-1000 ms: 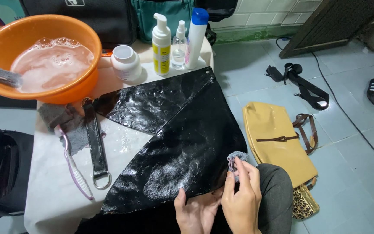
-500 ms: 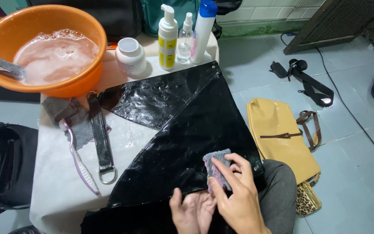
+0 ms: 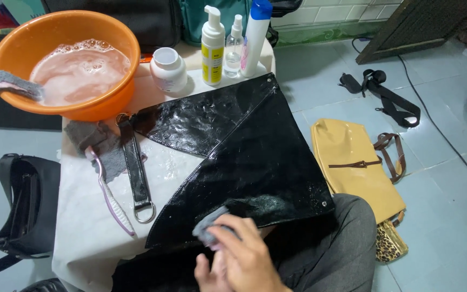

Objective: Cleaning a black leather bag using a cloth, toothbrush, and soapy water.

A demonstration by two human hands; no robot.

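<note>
bag (image 3: 244, 146) on table (image 3: 82, 227) | basin (image 3: 66, 59) behind-left | bottles (image 3: 233, 40) behind | strap (image 3: 136, 173), toothbrush (image 3: 109, 194) left

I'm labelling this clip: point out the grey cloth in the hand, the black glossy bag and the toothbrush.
grey cloth (image 3: 207, 226), head view, its bunched middle.
black glossy bag (image 3: 266, 162), head view, its flat front panel.
toothbrush (image 3: 112, 200), head view, mid-handle.

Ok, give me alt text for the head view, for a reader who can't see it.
The right hand presses a grey cloth on a glossy black bag lying on a small table; the left hand sits beneath. Behind stand an orange basin of suds and three bottles.
</note>
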